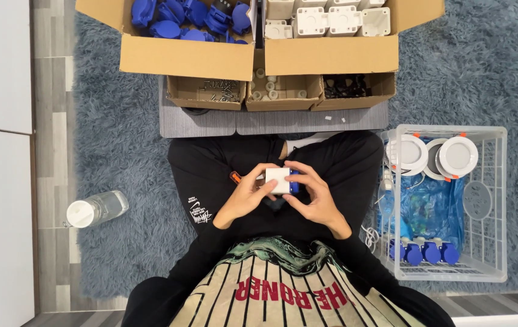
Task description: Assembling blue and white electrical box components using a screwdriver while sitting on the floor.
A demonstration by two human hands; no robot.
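Together, over our lap, our left hand (244, 200) and right hand (313, 197) pinched a small white-and-blue plastic socket (281, 180), fingers curled onto its sides; it looked light, rigid, smooth, best gripped by its flat faces.

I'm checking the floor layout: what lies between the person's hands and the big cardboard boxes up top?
In the head view, between the hands and the big boxes lie three small cardboard trays of small parts on a grey mat.
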